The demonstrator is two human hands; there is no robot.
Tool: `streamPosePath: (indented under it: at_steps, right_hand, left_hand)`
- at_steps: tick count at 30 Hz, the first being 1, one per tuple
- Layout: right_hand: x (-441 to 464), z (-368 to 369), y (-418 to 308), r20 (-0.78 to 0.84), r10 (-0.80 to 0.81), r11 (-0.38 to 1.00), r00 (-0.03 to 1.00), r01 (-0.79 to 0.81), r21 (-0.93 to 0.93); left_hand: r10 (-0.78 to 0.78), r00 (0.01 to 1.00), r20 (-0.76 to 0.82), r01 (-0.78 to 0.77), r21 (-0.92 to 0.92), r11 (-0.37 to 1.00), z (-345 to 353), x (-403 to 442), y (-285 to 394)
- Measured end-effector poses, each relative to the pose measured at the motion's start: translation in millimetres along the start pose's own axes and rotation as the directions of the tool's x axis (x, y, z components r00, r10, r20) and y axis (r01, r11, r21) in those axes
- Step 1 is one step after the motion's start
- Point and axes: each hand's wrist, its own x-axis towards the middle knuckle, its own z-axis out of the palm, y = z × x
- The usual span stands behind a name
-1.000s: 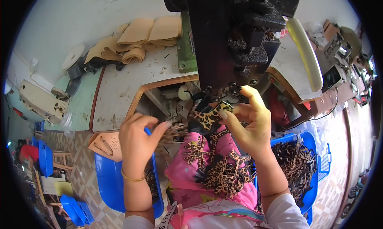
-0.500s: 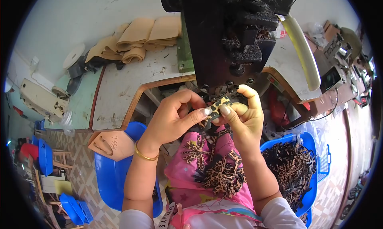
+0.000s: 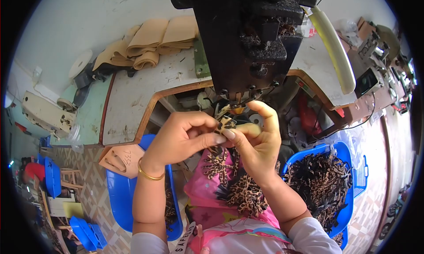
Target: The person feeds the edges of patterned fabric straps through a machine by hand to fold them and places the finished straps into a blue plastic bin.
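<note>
My left hand (image 3: pixel 179 137) and my right hand (image 3: pixel 256 148) meet just below the black machine head (image 3: pixel 240 55). Between the fingertips of both is a small leopard-print strip (image 3: pixel 226 122) with black parts, pinched by thumbs and forefingers. Its far end reaches toward the machine's working point; whether it touches is unclear. My right forefinger is raised and bent beside the machine. A bunch of leopard-print strips (image 3: pixel 247 194) lies on the pink apron (image 3: pixel 198 183) over my lap, and more strips (image 3: pixel 216 163) hang below my left fingers.
A blue tub (image 3: pixel 346 201) heaped with leopard-print strips stands at right. Another blue tub (image 3: pixel 119 205) is at left, with a marked cardboard piece (image 3: pixel 126 159) on its rim. Tan folded sheets (image 3: pixel 148 37) lie on the worktable (image 3: pixel 170 75). A pale lever handle (image 3: pixel 333 50) hangs at right.
Both hands have moved slightly down and left, away from the machine head. The strip has turned from slanting sideways to more upright between the fingers. The view has shifted a little.
</note>
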Motion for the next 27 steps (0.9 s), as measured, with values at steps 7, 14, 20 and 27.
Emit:
streamPosePath:
  at_steps: [7, 14, 20, 27]
  right_hand:
    - [-25, -32, 11, 0.12, 0.145, 0.984, 0.982, -0.155, 0.082]
    - [9, -62, -16, 0.01, 0.163, 0.985, 0.987, -0.162, -0.063]
    - [24, -63, -23, 0.035, 0.152, 0.985, 0.988, -0.149, -0.085]
    - [36, -65, -30, 0.125, 0.202, 0.973, 0.971, -0.184, -0.139]
  left_hand:
    - [0.146, 0.962, -0.232, -0.196, -0.207, 0.959, 50, -5, -15]
    - [0.129, 0.933, -0.337, -0.109, 0.08, 0.991, 56, 13, -15]
    - [0.077, 0.905, -0.418, -0.115, -0.067, 0.991, 66, 18, -5]
    - [0.186, 0.853, -0.488, -0.192, 0.037, 0.981, 63, 14, -19]
